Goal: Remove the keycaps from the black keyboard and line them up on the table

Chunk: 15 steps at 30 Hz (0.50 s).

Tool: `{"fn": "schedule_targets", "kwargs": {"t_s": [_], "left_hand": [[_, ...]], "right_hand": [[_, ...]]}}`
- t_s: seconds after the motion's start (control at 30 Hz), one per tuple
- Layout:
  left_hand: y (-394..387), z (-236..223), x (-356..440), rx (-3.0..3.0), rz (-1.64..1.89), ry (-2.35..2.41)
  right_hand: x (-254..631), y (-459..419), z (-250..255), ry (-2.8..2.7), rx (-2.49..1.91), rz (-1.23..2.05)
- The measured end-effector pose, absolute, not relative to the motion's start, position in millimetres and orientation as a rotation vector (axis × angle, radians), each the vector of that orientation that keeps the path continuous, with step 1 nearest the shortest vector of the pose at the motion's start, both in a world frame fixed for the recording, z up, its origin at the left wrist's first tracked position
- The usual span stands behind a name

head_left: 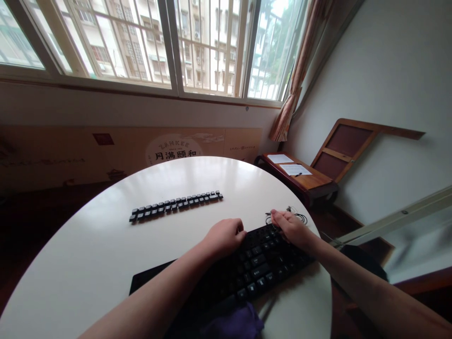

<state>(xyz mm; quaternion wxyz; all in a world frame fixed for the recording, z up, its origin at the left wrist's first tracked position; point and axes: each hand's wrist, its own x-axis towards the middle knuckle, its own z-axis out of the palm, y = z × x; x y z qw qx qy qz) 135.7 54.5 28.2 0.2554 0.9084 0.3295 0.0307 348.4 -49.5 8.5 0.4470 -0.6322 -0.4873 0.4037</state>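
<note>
A black keyboard (254, 266) lies on the round white table (106, 249) close to the near edge. My left hand (224, 235) rests curled on its upper edge, fingers closed against the keys. My right hand (290, 227) sits at the keyboard's far right corner, fingers bent together as if pinching something too small to make out. A long double row of loose black keycaps (175, 205) lies on the table beyond the keyboard, apart from both hands.
A thin black cable (300, 216) lies coiled by the table's right edge. Purple cloth (233, 322) shows below the keyboard. A low wooden bench (303, 181) with papers and a pen stands at the right by the wall. Windows and a curtain are behind.
</note>
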Motion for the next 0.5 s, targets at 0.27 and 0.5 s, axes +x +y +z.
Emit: {"fn": "schedule_targets", "kwargs": {"t_s": [0.27,0.5], "left_hand": [[54,30,136,2.468,0.069,0.897],[54,32,135,2.459,0.059,0.9]], "right_hand": [[336,-64,1,-1.277,-1.527,0.638],[339,-62,-3,-1.035,-1.419,0.825]]}}
